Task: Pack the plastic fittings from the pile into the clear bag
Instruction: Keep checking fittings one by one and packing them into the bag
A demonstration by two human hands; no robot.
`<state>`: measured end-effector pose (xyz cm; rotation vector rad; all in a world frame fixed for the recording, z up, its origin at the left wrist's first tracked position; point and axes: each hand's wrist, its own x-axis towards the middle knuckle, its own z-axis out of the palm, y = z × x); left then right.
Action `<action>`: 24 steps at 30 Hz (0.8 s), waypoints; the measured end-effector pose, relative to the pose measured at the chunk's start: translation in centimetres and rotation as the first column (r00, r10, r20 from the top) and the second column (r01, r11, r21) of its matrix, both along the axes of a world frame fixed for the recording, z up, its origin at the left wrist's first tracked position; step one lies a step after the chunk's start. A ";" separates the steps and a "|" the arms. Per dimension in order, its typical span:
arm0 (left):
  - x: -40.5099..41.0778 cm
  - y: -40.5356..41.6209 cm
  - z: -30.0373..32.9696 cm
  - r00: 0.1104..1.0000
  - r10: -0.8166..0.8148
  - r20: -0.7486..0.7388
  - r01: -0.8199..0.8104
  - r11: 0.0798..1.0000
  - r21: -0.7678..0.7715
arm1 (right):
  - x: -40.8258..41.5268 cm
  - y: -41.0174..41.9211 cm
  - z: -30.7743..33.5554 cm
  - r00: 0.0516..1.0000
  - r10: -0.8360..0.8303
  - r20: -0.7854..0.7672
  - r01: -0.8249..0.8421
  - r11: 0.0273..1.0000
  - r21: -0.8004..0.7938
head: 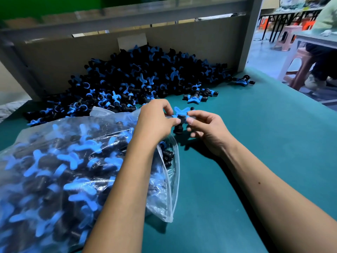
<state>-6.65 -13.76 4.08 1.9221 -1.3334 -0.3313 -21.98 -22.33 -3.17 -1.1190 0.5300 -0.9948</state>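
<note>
A large pile of black fittings with blue winged clips [138,79] lies against the back board. Between my two hands a single black and blue fitting [180,115] is held just above the green table [255,143]. My left hand [156,119] pinches its left end, and my right hand [204,128] pinches its right end. The clear bag [69,170] lies at the left under my left forearm. It holds several fittings, and its open mouth faces right.
A few loose fittings [198,95] lie right of the pile, and one more fitting [243,80] sits near the grey post [250,33]. Beyond the table's right edge stands a pink stool [300,68], with a seated person's legs [322,66] beside it.
</note>
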 end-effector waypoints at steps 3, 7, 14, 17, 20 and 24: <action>0.1 0.1 -0.1 1.000 -0.002 0.023 0.002 1.000 0.015 | 0.1 0.1 -0.1 0.998 0.054 -0.037 -0.055 0.998 -0.030; 0.2 0.0 0.2 0.998 0.032 -0.060 -0.033 0.999 -0.023 | 0.0 -0.5 -0.4 0.992 -0.106 0.064 0.104 0.994 0.029; 0.0 -0.1 0.3 0.988 0.126 -0.090 -0.133 0.988 -0.076 | 1.3 0.5 -0.8 0.908 -0.403 -0.110 0.358 0.887 -0.292; -0.1 0.0 0.4 0.988 0.125 -0.088 -0.132 0.988 -0.080 | 1.9 1.5 -0.8 0.903 -0.370 -0.219 0.226 0.842 -0.490; -0.3 0.2 0.5 0.991 0.070 -0.110 -0.076 0.995 -0.057 | 1.7 1.6 -0.6 0.871 -0.431 -0.236 0.232 0.785 -0.574; -0.7 0.8 1.3 0.994 0.001 -0.106 -0.003 1.000 -0.018 | 2.1 1.5 -0.8 0.864 -0.452 -0.224 0.304 0.821 -0.484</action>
